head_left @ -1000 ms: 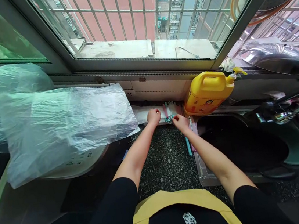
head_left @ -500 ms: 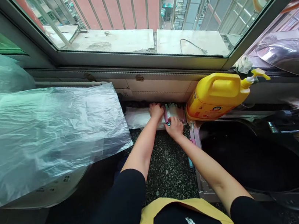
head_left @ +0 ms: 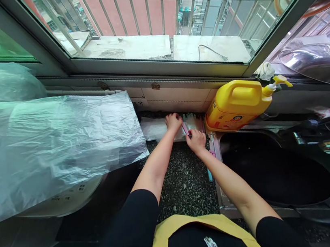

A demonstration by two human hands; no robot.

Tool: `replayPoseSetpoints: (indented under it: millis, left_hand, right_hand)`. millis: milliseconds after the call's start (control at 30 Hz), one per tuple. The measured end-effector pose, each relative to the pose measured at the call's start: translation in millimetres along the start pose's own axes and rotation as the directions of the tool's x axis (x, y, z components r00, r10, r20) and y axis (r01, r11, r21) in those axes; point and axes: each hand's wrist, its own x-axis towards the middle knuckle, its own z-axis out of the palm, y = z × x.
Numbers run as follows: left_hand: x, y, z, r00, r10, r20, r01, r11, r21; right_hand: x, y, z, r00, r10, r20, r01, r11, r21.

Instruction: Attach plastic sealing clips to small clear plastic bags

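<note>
Pinching the slim pink plastic strip (head_left: 185, 128) near its ends, the left grip (head_left: 173, 122) and right grip (head_left: 197, 140) work over the translucent white packet (head_left: 154, 129) on the speckled black stone desk (head_left: 188, 181); uneven pulling could make the strip slip.

Black short sleeves (head_left: 132, 222) — yellow apron (head_left: 180, 229), curved neckline; black top (head_left: 190, 246) beneath — small whitish emblem (head_left: 211, 245).
</note>
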Motion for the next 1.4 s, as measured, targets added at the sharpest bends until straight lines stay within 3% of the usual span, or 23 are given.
replayPoseSetpoints:
  millis: [233,500,633,800,933,1033,1100,1167,1267,1400]
  left_hand:
    - [-40.7,0.7,-17.1,0.999,-0.004,-0.042,-0.009,0.954,-0.300]
    - [-120.3,-18.2,-31.4,0.999,0.033,-0.040,-0.052,0.659,-0.750]
    - [-165.8,-34.4,-32.8,0.997,0.066,-0.035,-0.065,0.534,-0.843]
    - [-217.8,-56.0,-29.3,0.999,0.049,0.021,-0.007,0.509,-0.861]
    - [-249.0,-79.1,-26.2,0.998,0.063,0.002,-0.034,0.563,-0.825]
    - [-261.2,-107.0,-26.7,0.994,0.051,-0.094,-0.100,0.751,-0.652]
    - [-263.8,-127.6,-27.6,0.990,-0.008,-0.138,-0.057,0.887,-0.457]
    - [-263.8,-144.7,-27.5,0.988,-0.073,-0.137,0.030,0.956,-0.292]
    - [-263.5,-157.7,-25.1,0.989,-0.103,-0.103,0.082,0.978,-0.192]
    - [-266.0,-153.9,-22.5,0.992,-0.041,-0.119,0.004,0.954,-0.299]
  right_hand:
    - [-32.3,0.5,-28.8,0.996,-0.037,-0.086,0.041,0.998,0.048]
    - [-101.9,0.9,-58.1,0.949,-0.181,-0.258,0.214,0.971,0.105]
    - [-140.6,1.7,-69.0,0.918,-0.236,-0.318,0.278,0.956,0.093]
    - [-188.1,-1.8,-77.7,0.922,-0.266,-0.282,0.306,0.946,0.110]
    - [-218.6,-6.4,-72.7,0.934,-0.276,-0.228,0.311,0.941,0.136]
    - [-234.2,-10.2,-62.6,0.938,-0.282,-0.200,0.316,0.934,0.166]
    - [-240.7,-13.1,-57.2,0.940,-0.277,-0.199,0.314,0.931,0.187]
    - [-244.3,-16.1,-55.2,0.940,-0.271,-0.205,0.312,0.929,0.199]
    - [-246.3,-19.7,-58.0,0.935,-0.276,-0.225,0.321,0.926,0.199]
    - [-247.6,-23.3,-66.6,0.925,-0.284,-0.252,0.336,0.921,0.197]
